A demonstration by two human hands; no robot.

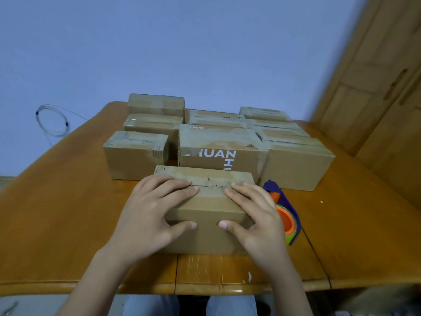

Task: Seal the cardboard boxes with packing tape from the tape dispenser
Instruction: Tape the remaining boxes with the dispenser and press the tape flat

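A small cardboard box (208, 206) lies on the wooden table (68, 213) right in front of me. My left hand (150, 213) rests flat on its left half, fingers straight along the top flap seam, thumb on the front face. In mirror fashion, my right hand (255, 215) presses the right half. Just right of the box, partly hidden behind my right hand, lies the tape dispenser (287, 215), purple with an orange core.
Several more cardboard boxes (223, 147) stand in rows behind the near box, one printed with white letters. A coiled clear cable (51, 120) hangs on the wall at left. A wooden cabinet (376, 87) stands at right. The table edge runs close to my lap.
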